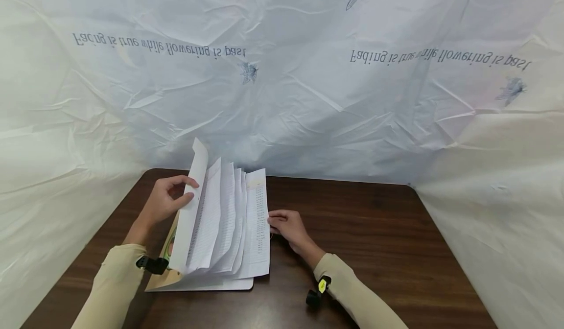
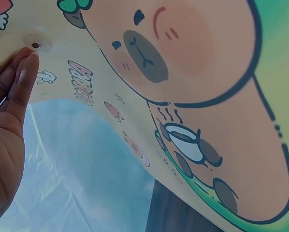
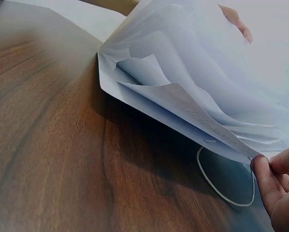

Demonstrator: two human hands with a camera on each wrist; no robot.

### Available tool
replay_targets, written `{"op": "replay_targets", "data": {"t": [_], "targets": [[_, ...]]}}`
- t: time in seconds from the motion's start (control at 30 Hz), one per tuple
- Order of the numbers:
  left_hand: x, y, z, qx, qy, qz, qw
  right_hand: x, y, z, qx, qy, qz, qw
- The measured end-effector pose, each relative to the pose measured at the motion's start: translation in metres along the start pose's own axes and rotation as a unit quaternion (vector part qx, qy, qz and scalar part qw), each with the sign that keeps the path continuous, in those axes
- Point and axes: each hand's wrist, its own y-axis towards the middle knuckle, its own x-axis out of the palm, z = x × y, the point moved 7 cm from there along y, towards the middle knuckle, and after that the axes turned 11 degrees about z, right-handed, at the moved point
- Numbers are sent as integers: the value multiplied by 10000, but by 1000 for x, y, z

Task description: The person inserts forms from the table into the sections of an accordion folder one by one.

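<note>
A paper document folder point(image 1: 190, 226) stands spread open on the table, its lifted cover white inside. Outside, the cover point(image 2: 193, 53) carries a cartoon animal print, with a round button point(image 2: 36, 45) near the fingertips. My left hand point(image 1: 167, 199) holds the cover's edge between thumb and fingers. Several printed sheets point(image 1: 226, 211) fan out inside. My right hand point(image 1: 288, 228) pinches the right edge of the rightmost printed sheet point(image 1: 260, 226) between thumb and fingers. Below that edge, a thin pale string point(image 3: 217, 195) hangs in a loop from the folder.
The folder lies on the left part of a dark brown wooden table point(image 1: 365, 226). Behind it and at both sides hangs a crinkled white sheet point(image 1: 299, 104) with printed words and insects. Each sleeved forearm wears a dark wrist strap point(image 1: 152, 264).
</note>
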Motion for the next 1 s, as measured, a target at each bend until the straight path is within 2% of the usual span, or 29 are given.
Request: {"op": "replay_targets", "data": {"t": [0.17,0.4,0.57,0.83,1.0], "targets": [[2,1,3,-2,-49,-16,10000,6,0,-1,-29,-58,-42,10000],[1,-1,-4,-48,-40,-113,9999,13,-1,-5,-84,-278,-9,9996],[1,0,-3,-5,-34,-119,9999,18,0,-6,-137,-464,41,9988],[0,1,-1,104,-1,-149,9998,24,1,-7,-301,-484,-97,9983],[1,1,-1,94,-20,-165,9998,29,2,-6,-258,-366,-179,9988]]}}
